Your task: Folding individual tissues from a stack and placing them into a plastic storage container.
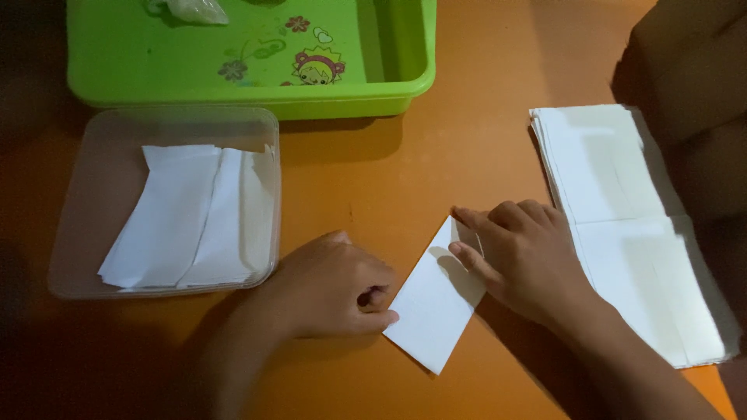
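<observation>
**One sheet under both hands, a few folded, a full stack waiting**

Nearest the camera, the person's two forearms come in from the bottom edge and meet over a small folded white sheet (pixel 436 303) lying slantwise on the orange table (pixel 389 187). The left hand (pixel 334 288), at the sheet's 9 o'clock, is loosely curled, its thumb and fingertips pressed against the lower left edge. The right hand (pixel 521 264), at the sheet's 2 o'clock, lies flat with its fingers spread across the upper corner, pinning it down. Neither hand grips the paper; both press it against the table, close together but not touching.

Reading from the left: a clear plastic tub (pixel 85 257) at the sheet's 10 o'clock holds a few folded white papers (pixel 194 225), overlapping loosely. Above it, at 12 o'clock, a green tray (pixel 249 97) stands with what may be a crumpled clear bag (pixel 191 9) in it, though dim light and the frame's top edge leave that unsure. At 3 o'clock a thick stack of flat white sheets (pixel 630 233) lies just beside the right wrist.

Judged from these piles, the folding looks early: only a handful sit in the tub, while the unfolded stack remains thick.
</observation>
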